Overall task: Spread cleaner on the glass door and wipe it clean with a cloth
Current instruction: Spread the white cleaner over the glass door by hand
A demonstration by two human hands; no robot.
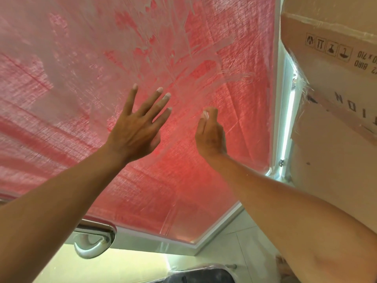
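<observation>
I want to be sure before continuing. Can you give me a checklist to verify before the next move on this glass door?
1. Cleaner on the glass door: ok, white smears cover the upper part.
2. Cleaner spread evenly: not ok, streaks are patchy and the lower glass looks bare.
3. Left hand free for spreading: ok, fingers straight and splayed toward the glass.
4. Right hand free: cannot tell, fingers are blurred; white residue on a fingertip.
5. Cloth ready for wiping: not ok, no cloth in view.
6. Cardboard box clear of the door: cannot tell, it stands close beside the frame.
</observation>
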